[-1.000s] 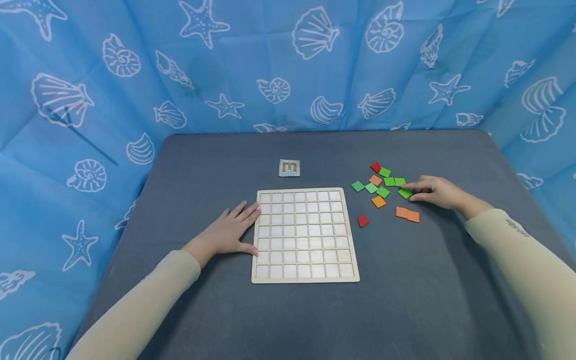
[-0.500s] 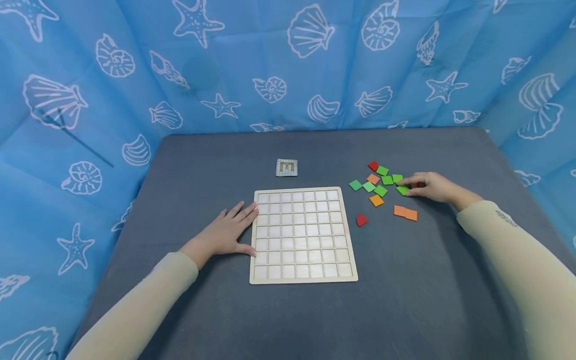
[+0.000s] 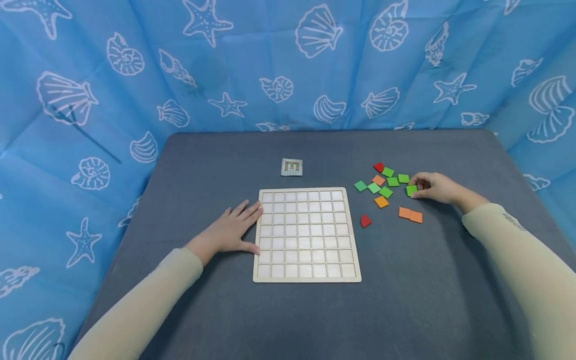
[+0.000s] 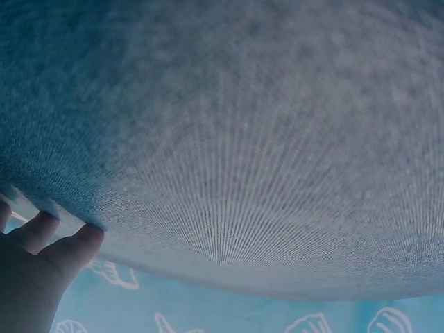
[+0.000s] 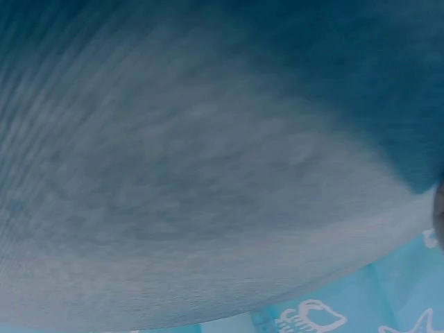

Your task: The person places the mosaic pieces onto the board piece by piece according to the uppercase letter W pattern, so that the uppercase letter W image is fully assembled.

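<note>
My left hand [image 3: 230,231] lies with straight, spread fingers against the left edge of a pale wooden grid board [image 3: 256,272]. In the left wrist view, the fingers [image 4: 76,251] of that hand stretch over the grey cloth. At the right, my right hand [image 3: 435,189] pinches a bright green square tile [image 3: 411,190] between thumb and fingertips. Close by lie another green tile [image 3: 403,178], an orange square tile [image 3: 381,202] and two touching orange tiles [image 3: 410,215]. Only a dark sliver at the right edge of the right wrist view may be the hand.
A small printed card [image 3: 292,167] with a grid pattern lies behind the board. Red tiles with a curved edge [image 3: 365,220] and a darker green tile [image 3: 360,186] are among the scattered pieces. A blue shell-print curtain [image 3: 279,60] hangs behind the grey table [image 3: 216,160].
The right fingers have closed on the green tile, which has turned and shifted slightly right. A bit of red showed beneath that hand half a second ago. The left hand stays on the board.
</note>
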A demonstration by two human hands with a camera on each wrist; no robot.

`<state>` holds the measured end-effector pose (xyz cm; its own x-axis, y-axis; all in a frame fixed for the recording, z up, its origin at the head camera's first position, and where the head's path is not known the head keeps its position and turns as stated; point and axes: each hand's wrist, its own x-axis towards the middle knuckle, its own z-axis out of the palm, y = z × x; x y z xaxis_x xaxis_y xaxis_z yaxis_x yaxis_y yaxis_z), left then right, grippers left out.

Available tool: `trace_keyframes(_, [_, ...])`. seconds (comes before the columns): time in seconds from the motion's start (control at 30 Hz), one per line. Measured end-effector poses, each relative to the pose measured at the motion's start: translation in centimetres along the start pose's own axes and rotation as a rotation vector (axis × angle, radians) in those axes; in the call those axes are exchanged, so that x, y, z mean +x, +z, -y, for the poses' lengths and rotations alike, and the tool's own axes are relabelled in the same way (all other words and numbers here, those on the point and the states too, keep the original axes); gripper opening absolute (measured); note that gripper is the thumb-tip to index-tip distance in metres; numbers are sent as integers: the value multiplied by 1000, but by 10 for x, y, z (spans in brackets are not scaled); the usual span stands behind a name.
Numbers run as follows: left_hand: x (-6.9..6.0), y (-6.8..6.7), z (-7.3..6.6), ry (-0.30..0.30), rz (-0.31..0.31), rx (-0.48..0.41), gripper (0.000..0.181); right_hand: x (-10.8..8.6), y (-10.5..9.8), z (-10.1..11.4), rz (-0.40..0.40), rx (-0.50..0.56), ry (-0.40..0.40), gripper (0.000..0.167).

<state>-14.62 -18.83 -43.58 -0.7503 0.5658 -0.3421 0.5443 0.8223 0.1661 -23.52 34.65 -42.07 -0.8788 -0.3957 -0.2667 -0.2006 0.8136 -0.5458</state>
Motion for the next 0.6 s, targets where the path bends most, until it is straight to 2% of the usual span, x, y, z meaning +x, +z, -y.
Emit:
trace_keyframes(0.2, [2,1,2,3,-10,10,109,-1,0,11,-35,-38,65,12])
trace_keyframes(0.3, [2,2,2,5,-15,7,109,-3,-1,18,-47,-44,106,16])
trace_keyframes(0.43, [1,1,0,0,-14,4,109,-10,0,26,-59,16,157,29])
trace_keyframes(0.6, [1,-3,-3,-22,5,-1,110,-23,1,42,-67,147,168,41])
